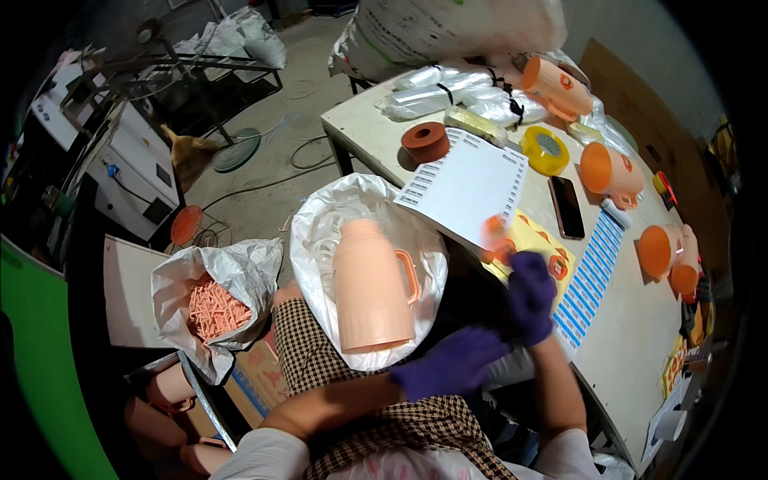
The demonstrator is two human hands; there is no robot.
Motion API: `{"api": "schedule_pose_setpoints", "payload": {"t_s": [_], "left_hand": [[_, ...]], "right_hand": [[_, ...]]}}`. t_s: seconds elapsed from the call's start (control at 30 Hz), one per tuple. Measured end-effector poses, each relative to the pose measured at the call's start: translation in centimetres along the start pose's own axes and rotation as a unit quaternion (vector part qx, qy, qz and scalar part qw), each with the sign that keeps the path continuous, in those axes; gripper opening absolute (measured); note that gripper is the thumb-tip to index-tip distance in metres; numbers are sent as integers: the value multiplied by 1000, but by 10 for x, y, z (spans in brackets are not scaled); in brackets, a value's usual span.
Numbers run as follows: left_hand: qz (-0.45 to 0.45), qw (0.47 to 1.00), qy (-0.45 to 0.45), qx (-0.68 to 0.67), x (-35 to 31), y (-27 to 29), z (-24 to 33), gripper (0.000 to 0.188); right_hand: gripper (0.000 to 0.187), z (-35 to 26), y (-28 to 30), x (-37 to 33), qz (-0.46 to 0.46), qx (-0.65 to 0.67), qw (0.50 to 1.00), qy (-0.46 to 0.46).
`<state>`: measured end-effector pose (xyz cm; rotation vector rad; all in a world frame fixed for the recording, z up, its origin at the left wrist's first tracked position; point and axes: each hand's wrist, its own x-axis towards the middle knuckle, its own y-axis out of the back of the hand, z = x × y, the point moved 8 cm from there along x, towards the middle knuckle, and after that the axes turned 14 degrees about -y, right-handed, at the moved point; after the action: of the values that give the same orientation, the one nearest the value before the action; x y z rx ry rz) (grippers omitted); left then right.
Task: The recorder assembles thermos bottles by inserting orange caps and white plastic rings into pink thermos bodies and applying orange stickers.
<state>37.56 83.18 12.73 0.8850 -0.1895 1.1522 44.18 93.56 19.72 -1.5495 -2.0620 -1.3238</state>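
My right hand (531, 298), in a purple glove, is at the table's near edge, over a yellow sheet of orange stickers (558, 268). A motion-blurred orange sticker (496, 234) shows just past its fingertips, seemingly pinched in them. My left hand (452, 364), also gloved in purple, reaches across my lap toward the right wrist; its fingers are blurred and partly hidden. Beside it, a peach plastic jug body (370, 284) with an orange-edged handle lies on a white sack (302, 240) between my knees. Neither hand touches the jug.
More peach jugs (612, 172) lie on the table with a phone (566, 208), a brown tape roll (426, 142), a yellow tape roll (545, 150), a white printed sheet (468, 184) and a blue label strip (588, 280). A sack of peach plastic scraps (216, 310) and a box of jugs (170, 386) stand left.
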Motion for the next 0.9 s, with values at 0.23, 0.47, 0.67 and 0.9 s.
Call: {"api": "schedule_pose_setpoints", "payload": {"t_s": [0.23,0.47,0.67,0.9], "left_hand": [[343,807,248,-411,-137,133,-15,47],[192,892,387,-134,-100,207,-54,24],[103,909,364,177,-81,218,-83,23],[93,908,353,206,-86,209,-89,28]], "right_hand": [[48,-74,-73,-26,-144,-11,984,100],[54,-80,-113,-15,-156,-42,978,132],[51,-36,-138,-24,-213,-65,969,105],[47,-16,-153,-39,-241,-32,967,68]]}}
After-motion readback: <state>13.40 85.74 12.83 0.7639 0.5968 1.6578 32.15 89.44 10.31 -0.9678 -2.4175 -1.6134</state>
